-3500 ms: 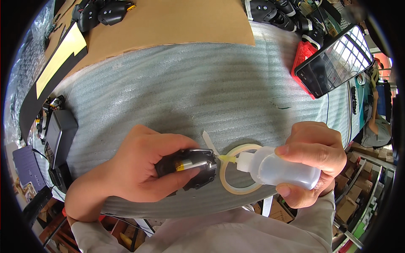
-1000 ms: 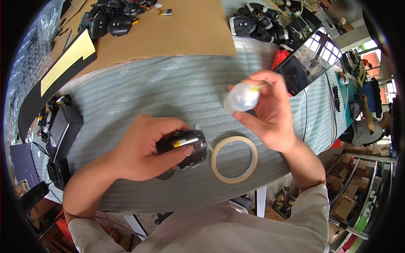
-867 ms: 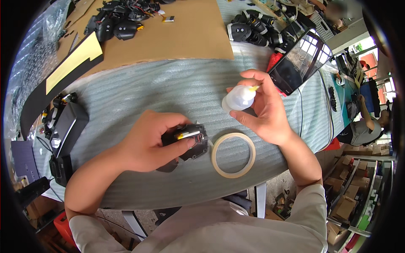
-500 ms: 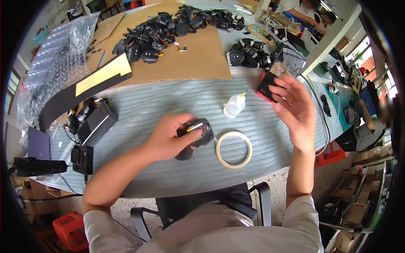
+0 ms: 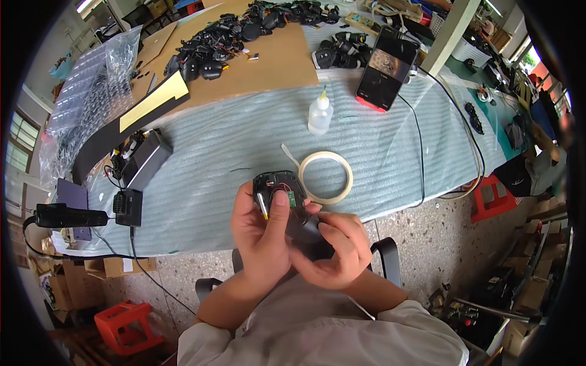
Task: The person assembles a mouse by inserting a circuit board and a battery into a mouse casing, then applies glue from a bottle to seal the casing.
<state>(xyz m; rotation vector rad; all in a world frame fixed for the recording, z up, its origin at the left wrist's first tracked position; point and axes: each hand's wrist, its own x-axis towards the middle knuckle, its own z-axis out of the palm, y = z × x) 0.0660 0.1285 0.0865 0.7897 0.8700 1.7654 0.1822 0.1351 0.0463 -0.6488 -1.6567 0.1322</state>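
Note:
My left hand (image 5: 262, 238) is closed round an opened black plastic housing (image 5: 278, 178), thumb pressed on its inner side. Inside show a small green circuit board (image 5: 291, 199), thin red wires and a silver cylindrical part (image 5: 263, 205). My right hand (image 5: 342, 250) curls its fingers and thumb at the lower right end of the housing, gripping its dark lower part; the exact contact is partly hidden. Just beyond the housing lies a roll of cream tape (image 5: 349, 177) with a loose end sticking up. A translucent squeeze bottle (image 5: 320, 117) with a thin tip stands farther back.
A phone (image 5: 383, 76) leans upright on a red base at the back right, near cables. Cardboard (image 5: 268, 67) carries a heap of black parts (image 5: 226, 39). Left are a black box (image 5: 146, 160), an adapter (image 5: 129, 207) and bubble wrap (image 5: 91, 91). The table's front edge runs close by.
My right hand has come from beside the phone down to the housing. My left hand has drawn the housing nearer and turned it so its inside faces up. The view has shifted.

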